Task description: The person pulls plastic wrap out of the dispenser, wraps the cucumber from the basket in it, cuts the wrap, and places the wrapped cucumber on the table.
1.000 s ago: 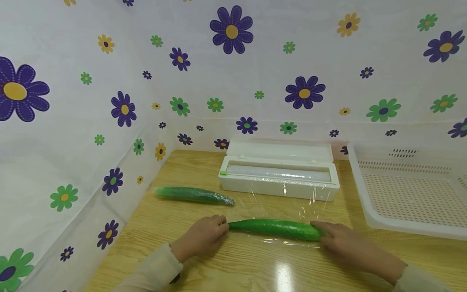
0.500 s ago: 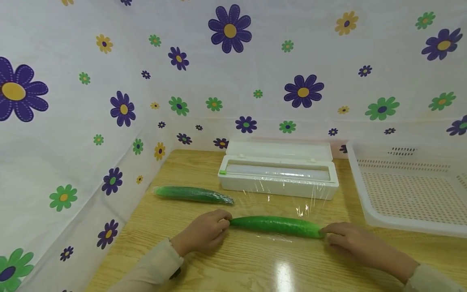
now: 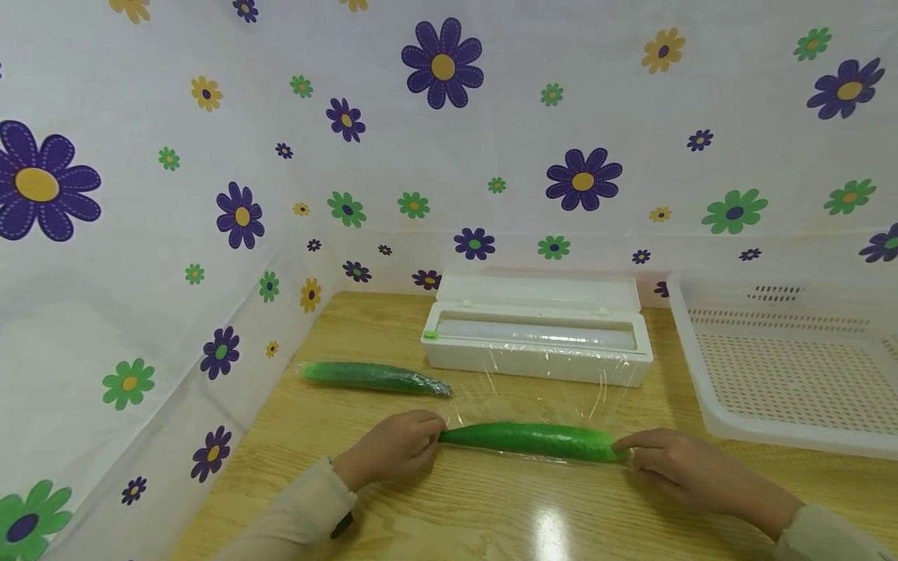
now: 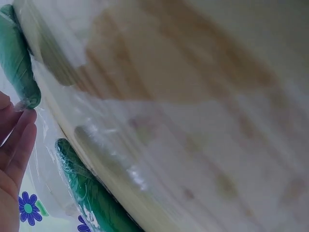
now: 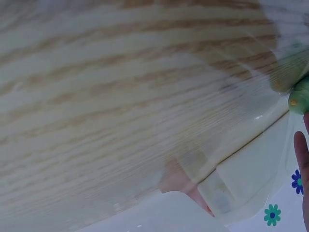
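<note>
A long green cucumber [image 3: 526, 440] lies across clear cling film [image 3: 547, 396] on the wooden table, its paler end to the right. My left hand [image 3: 396, 446] pinches its narrow dark end, where the left wrist view shows fingertips [image 4: 30, 116] at the film-covered tip. At the pale end, my right hand [image 3: 684, 470] pinches the cucumber's tip between finger and thumb. The film stretches back from this cucumber to an open white dispenser box [image 3: 533, 362] with a film roll [image 3: 536, 333] inside. A second cucumber [image 3: 375, 377], wrapped in film, lies behind my left hand.
A white perforated plastic basket [image 3: 715, 417] stands at the right, beside the dispenser. Its hinged lid [image 3: 536, 291] is tipped back against the flower-printed cloth [image 3: 505, 117], which walls the back and left of the table [image 3: 449, 514].
My right hand has shifted outward, from over the cucumber's pale end to its very tip. My left hand stays at the narrow end. The cucumber has moved only slightly.
</note>
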Tool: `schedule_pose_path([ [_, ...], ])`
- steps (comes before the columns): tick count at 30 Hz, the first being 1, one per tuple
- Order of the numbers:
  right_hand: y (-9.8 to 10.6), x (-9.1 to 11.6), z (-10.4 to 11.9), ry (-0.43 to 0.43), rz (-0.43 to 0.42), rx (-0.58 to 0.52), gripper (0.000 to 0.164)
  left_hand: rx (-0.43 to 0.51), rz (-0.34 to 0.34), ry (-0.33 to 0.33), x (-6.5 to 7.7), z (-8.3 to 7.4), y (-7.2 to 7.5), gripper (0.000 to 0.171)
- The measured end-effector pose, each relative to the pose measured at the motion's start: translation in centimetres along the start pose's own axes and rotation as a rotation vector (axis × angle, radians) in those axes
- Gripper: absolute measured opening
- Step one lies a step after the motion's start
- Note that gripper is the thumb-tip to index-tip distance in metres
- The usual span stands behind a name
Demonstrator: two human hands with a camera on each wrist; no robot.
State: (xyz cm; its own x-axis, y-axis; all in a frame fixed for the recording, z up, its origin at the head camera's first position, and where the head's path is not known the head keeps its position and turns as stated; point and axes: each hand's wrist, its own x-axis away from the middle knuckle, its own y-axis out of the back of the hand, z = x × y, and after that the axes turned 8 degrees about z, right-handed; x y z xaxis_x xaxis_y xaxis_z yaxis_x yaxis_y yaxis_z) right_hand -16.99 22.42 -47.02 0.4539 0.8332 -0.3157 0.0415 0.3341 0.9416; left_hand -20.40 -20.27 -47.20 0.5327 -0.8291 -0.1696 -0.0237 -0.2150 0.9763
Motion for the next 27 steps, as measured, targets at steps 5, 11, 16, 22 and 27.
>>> schedule_pose_path([
  [5, 0.08, 0.04, -0.05, 0.004, 0.006, -0.023, 0.02, 0.067, 0.01, 0.05, -0.09, -0.09, 0.02, 0.016],
  [11, 0.19, 0.05, 0.04, 0.013, 0.011, -0.038, 0.02, 0.137, 0.03, 0.087, -0.18, -0.25, 0.16, 0.02],
  [16, 0.19, -0.03, 0.32, -0.006, 0.038, -0.084, 0.027, 0.205, 0.053, 0.132, -0.16, -0.4, 0.21, 0.019],
  [22, 0.23, -0.08, 0.51, -0.058, 0.067, -0.12, 0.029, 0.234, 0.058, 0.159, -0.23, -0.33, 0.03, 0.021],
  [27, 0.37, -0.22, 0.25, -0.104, 0.094, -0.173, 0.03, 0.236, 0.063, 0.178, -0.42, -0.23, 0.01, 0.021],
])
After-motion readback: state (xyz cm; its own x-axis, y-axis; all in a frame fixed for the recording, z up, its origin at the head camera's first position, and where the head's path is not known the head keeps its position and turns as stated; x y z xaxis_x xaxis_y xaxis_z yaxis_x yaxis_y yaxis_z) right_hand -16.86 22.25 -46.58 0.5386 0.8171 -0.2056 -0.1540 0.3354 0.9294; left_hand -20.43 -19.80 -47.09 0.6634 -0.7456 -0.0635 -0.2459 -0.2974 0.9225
